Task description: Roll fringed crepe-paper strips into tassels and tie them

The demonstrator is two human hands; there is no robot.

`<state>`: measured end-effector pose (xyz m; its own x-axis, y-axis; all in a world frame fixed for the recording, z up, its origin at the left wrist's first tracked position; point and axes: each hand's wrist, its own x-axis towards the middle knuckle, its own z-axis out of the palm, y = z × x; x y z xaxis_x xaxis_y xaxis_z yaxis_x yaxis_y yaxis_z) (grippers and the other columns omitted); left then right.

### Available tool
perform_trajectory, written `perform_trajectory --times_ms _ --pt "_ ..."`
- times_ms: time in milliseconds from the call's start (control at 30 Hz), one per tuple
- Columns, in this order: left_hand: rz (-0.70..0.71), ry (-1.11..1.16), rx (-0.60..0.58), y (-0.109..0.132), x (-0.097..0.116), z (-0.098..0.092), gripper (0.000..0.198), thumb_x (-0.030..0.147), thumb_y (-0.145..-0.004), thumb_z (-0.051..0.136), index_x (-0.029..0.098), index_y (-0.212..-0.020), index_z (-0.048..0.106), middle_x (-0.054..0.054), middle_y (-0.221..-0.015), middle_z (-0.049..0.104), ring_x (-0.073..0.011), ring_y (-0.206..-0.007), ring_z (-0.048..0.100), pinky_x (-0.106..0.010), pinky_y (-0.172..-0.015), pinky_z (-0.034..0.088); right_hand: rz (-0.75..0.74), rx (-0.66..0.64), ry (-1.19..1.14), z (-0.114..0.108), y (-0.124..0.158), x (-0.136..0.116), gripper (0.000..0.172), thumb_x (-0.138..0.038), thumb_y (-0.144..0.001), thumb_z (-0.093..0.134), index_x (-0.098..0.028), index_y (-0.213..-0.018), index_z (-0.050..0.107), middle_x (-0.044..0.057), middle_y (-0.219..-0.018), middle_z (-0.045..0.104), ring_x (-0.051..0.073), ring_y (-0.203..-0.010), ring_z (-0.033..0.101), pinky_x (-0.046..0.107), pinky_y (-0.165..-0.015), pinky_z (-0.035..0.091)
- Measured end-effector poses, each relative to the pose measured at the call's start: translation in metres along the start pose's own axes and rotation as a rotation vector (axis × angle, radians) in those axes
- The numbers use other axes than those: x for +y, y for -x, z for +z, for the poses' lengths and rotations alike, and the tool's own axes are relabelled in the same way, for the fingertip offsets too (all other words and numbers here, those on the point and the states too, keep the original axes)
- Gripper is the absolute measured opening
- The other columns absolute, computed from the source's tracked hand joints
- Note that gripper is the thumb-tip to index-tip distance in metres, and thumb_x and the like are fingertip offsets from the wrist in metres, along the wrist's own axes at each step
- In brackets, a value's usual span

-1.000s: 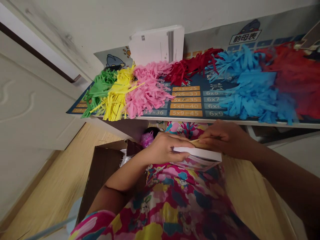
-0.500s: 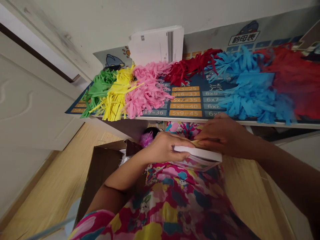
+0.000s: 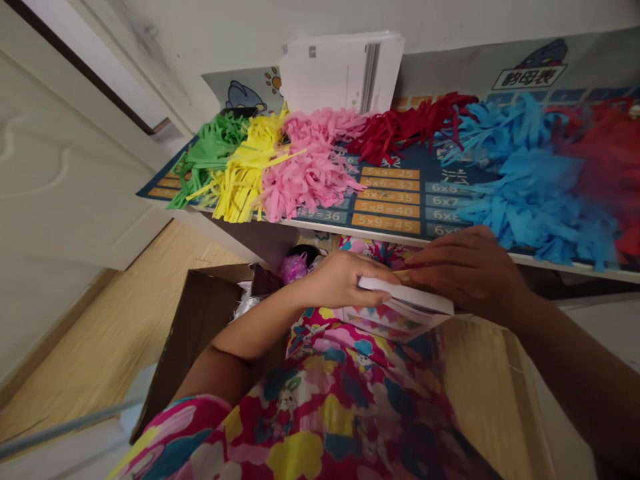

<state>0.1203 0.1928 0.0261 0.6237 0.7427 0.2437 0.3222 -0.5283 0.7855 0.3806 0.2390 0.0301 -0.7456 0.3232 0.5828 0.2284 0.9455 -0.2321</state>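
The white pack (image 3: 423, 297) is a little right of the centre of the frame. The left hand (image 3: 340, 279) holds its left end, fingers closed on it. The right hand (image 3: 473, 273) has bent fingers at the far side, near a tan strip (image 3: 401, 274); whether they grip it, one cannot tell. The pack is probably light and rather stiff, the clear film (image 3: 403, 323) below soft and slippery. The ends seem the safest hold.
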Motion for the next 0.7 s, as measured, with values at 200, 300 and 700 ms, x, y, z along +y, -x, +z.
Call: perform_trajectory --times_ms 200,300,700 --pt "-0.024 0.036 0.034 0.000 -0.006 -0.002 0.026 0.024 -0.084 0.068 0.012 -0.105 0.078 -0.009 -0.104 0.079 -0.0164 -0.087 0.076 -0.018 -0.078 0.055 0.368 0.295 -0.505 0.013 0.018 0.004 0.011 -0.028 -0.092 0.065 -0.033 -0.093 0.074 0.002 -0.103 0.065 0.020 -0.097 0.064 0.035 -0.081 0.051" --pt "-0.020 0.045 0.051 0.000 -0.010 -0.002 0.026 0.024 -0.084 0.069 0.012 -0.105 0.078 -0.011 -0.107 0.079 -0.0172 -0.090 0.076 -0.018 -0.079 0.056 0.499 0.570 -0.730 0.019 0.028 0.000 0.024 -0.047 -0.095 0.058 -0.045 -0.117 0.067 0.002 -0.111 0.065 0.022 -0.100 0.065 0.038 -0.080 0.054" --pt "0.317 -0.412 0.204 0.018 0.013 0.002 0.028 0.016 -0.088 0.064 0.024 -0.112 0.076 -0.011 -0.162 0.034 -0.0329 -0.149 0.035 -0.048 -0.116 0.042 0.828 1.082 -0.046 -0.065 0.033 0.061 0.099 -0.032 -0.074 0.078 -0.023 -0.157 0.024 -0.004 -0.078 0.063 0.015 -0.067 0.060 0.027 -0.065 0.052"
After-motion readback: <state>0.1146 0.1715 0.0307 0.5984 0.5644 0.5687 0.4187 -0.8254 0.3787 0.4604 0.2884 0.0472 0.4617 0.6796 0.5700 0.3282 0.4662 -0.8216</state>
